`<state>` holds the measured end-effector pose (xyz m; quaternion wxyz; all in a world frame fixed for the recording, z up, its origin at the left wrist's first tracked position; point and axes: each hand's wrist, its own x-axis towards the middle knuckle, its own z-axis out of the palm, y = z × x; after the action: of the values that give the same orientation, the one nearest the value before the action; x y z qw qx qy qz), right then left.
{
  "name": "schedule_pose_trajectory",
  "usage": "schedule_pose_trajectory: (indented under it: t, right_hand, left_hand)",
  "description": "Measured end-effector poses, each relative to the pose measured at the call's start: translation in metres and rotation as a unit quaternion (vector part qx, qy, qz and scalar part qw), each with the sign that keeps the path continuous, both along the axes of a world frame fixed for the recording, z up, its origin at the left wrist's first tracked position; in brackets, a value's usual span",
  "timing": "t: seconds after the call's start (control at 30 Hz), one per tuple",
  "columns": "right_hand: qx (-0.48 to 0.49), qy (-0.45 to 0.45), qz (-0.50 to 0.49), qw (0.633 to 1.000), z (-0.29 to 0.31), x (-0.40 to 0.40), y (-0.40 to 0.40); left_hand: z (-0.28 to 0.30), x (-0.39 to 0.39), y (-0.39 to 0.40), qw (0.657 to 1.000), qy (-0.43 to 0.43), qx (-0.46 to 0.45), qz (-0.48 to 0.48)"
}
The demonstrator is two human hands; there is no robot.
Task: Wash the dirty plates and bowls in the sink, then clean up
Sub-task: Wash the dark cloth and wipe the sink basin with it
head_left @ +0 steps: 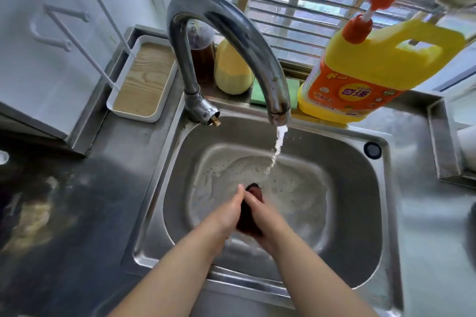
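Steel sink (360,213), tap (226,41) running, yellow detergent jug (360,80) behind, both hands' grip (229,213) (268,221) closed round dark object (248,224).

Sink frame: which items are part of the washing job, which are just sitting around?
In use: left hand and right hand together gripping a dark object, hard to identify; sink; tap, running.

Idle: soap bottle, green sponge, yellow jar, brown bottle, white tray.

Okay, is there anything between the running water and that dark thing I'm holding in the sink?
Nothing visible. The water falls freely from the faucet to just beyond the dark object, which the left hand and right hand hold over the sink.
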<state>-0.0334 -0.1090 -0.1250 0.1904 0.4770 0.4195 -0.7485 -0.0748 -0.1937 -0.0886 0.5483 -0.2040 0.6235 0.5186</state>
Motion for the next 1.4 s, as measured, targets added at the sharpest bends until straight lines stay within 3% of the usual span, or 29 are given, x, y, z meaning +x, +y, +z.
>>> schedule_pose_trajectory:
  t: [0.1, 0.27, 0.4, 0.53, 1.0, 1.13, 1.27, 1.33, 1.4]
  right_hand:
    - [0.029, 0.015, -0.015, 0.999, 0.003, 0.001, 0.017]
    - [0.011, 0.011, -0.111, 0.994, 0.011, 0.013, 0.045]
    - [-0.025, 0.006, -0.118, 0.993, 0.014, 0.024, 0.054]
    - [-0.048, -0.004, -0.167, 0.985, 0.014, 0.031, 0.057]
    - [-0.06, -0.07, -0.205, 0.974, 0.023, 0.054, 0.058]
    - [-0.064, -0.044, -0.243, 0.967, 0.028, 0.053, 0.058]
    - [-0.066, 0.022, -0.283, 0.957, 0.034, 0.041, 0.052]
    - [-0.042, 0.046, -0.294, 0.954, 0.037, 0.033, 0.047]
    - [-0.05, 0.065, -0.309, 0.948, 0.039, 0.029, 0.043]
  left_hand:
    - [0.014, -0.013, 0.001, 0.989, 0.109, -0.031, -0.09]
    - [0.021, -0.064, -0.008, 0.969, 0.236, -0.039, 0.068]
    - [0.031, -0.109, 0.009, 0.969, 0.126, 0.033, 0.212]
    - [0.03, -0.123, 0.025, 0.956, 0.033, 0.06, 0.285]
    - [0.023, -0.129, 0.051, 0.926, 0.091, -0.051, 0.363]
    - [0.03, -0.119, 0.035, 0.95, 0.093, -0.002, 0.297]
    - [0.026, -0.069, 0.013, 0.993, 0.097, -0.023, 0.059]
    - [0.02, -0.03, 0.013, 0.998, 0.05, -0.005, -0.042]
    - [0.013, 0.003, 0.019, 0.997, -0.025, 0.043, -0.064]
